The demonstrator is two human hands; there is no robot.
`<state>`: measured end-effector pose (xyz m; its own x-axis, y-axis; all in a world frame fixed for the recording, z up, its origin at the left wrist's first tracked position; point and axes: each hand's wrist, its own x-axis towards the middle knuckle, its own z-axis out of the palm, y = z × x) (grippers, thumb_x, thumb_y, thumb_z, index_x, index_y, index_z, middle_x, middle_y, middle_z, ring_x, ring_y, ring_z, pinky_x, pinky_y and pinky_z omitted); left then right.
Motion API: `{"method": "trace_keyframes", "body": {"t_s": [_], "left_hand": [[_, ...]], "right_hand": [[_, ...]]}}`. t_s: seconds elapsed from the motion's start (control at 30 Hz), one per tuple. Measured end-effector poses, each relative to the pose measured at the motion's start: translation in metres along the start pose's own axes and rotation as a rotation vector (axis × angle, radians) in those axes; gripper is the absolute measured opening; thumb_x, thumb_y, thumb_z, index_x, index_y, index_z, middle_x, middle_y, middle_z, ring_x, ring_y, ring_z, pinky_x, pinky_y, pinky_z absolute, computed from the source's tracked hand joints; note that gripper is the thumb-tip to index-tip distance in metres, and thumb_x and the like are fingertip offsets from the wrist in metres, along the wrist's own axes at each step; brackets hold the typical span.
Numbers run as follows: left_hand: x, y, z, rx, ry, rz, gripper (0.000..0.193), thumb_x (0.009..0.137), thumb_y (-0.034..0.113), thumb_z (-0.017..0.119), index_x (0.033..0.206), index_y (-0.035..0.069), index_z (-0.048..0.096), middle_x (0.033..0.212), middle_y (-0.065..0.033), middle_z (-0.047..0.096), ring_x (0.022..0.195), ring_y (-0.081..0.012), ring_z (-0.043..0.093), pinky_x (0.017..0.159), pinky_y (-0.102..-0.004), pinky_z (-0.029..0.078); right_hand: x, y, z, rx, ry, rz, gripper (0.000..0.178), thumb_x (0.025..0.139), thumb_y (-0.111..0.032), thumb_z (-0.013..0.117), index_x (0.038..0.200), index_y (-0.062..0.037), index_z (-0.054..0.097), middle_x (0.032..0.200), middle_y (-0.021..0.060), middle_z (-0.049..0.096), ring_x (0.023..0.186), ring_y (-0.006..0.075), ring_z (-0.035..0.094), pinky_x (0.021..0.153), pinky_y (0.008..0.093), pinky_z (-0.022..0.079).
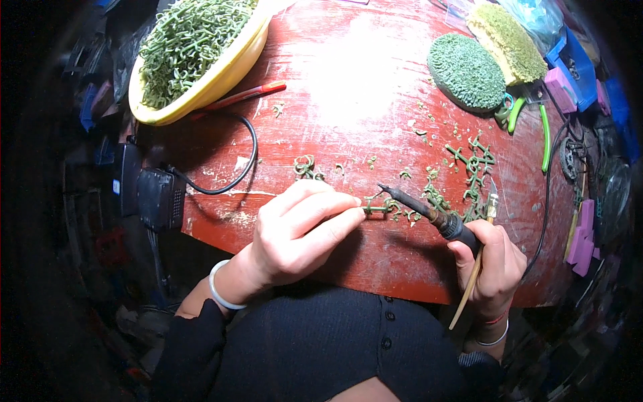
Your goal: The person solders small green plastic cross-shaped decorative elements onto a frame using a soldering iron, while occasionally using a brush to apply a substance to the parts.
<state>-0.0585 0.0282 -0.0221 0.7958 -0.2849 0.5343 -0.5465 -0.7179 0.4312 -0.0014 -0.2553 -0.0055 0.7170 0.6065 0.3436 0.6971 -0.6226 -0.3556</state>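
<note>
My left hand (295,231) is closed, its thumb and fingertips pinching a small green branched piece (377,208) just above the table. My right hand (497,264) grips a soldering iron (439,220) with a dark handle. The iron's thin bent tip points left, close to the green piece; whether they touch I cannot tell. A thin wooden-handled tool (472,285) with a pale, pointed end is held in the same hand, slanting across the palm. More green branched pieces (475,177) lie beyond the iron. A few curled ones (305,164) sit past my left knuckles.
A yellow bowl (251,57) heaped with green pieces stands far left, a red pen-like tool (264,89) beside it. A black box (161,197) with a looping cable is at the left edge. Far right are a round green pad (465,74), a sponge (512,47) and green-handled pliers (516,115).
</note>
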Motion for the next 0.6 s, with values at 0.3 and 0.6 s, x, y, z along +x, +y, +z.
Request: {"method": "trace_keyframes", "body": {"t_s": [0.3,0.6], "left_hand": [[-0.0016,-0.0014,0.0004,0.0,0.027,0.018,0.027,0.068,-0.007,0.077,0.093,0.001,0.073,0.094,-0.01,0.072,0.079,-0.0243,0.066,0.07,-0.0327,0.057],[-0.0022,-0.0016,0.0019,-0.002,0.04,0.02,0.026,0.069,-0.007,0.077,0.094,0.002,0.073,0.093,-0.0097,0.072,0.078,-0.0243,0.066,0.069,-0.033,0.057]], "right_hand": [[0.0003,-0.0002,0.0016,0.013,-0.015,-0.021,0.036,0.087,-0.03,0.078,0.101,-0.0012,0.063,0.076,0.0103,0.061,0.057,0.0283,0.061,0.05,0.0382,0.046],[0.0005,-0.0005,0.0005,0.017,-0.037,-0.012,0.036,0.087,-0.03,0.079,0.101,-0.0016,0.063,0.076,0.0097,0.06,0.057,0.0279,0.061,0.05,0.0383,0.046]]}}
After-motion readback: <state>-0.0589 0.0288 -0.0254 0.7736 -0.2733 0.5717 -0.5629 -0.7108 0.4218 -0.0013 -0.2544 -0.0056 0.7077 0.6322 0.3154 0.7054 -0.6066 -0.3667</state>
